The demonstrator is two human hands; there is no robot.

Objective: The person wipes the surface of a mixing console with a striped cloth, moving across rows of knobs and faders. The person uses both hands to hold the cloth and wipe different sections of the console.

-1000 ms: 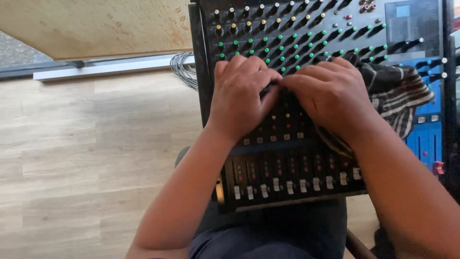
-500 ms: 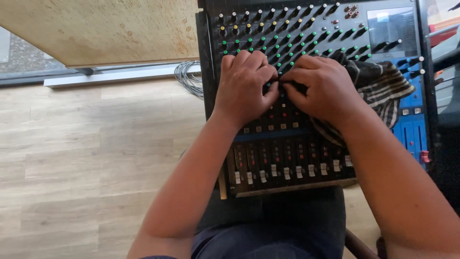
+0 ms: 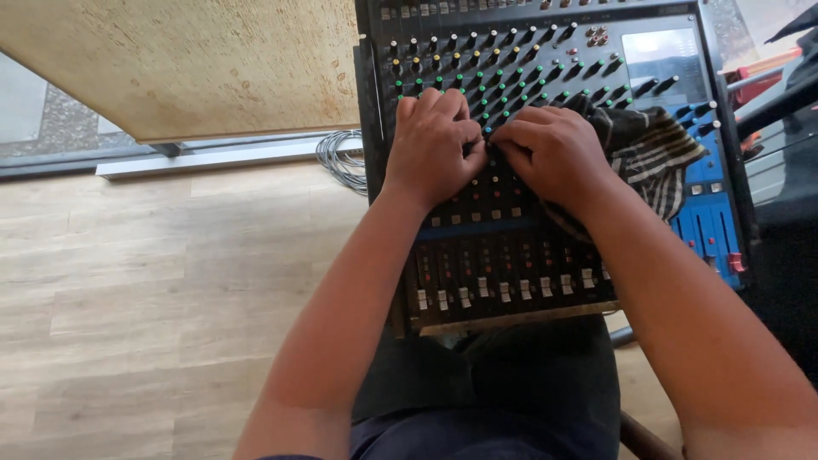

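With fingertips hidden among green knobs of the black audio mixing console (image 3: 503,255), the curled left hand (image 3: 434,145) pressed there empty-looking, while the right hand (image 3: 550,158) clutched a dark striped cloth (image 3: 656,158).

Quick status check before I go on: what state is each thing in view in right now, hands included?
Left hand: palm down on the mixing console's knobs, fingers curled.
Right hand: on the knobs, pressing the striped cloth.
Mixing console: resting on the person's lap, tilted.
Striped cloth: crumpled, draped over the console's right side.
Faders: all near the bottom of their slots.
Cable: coiled on the wooden floor.
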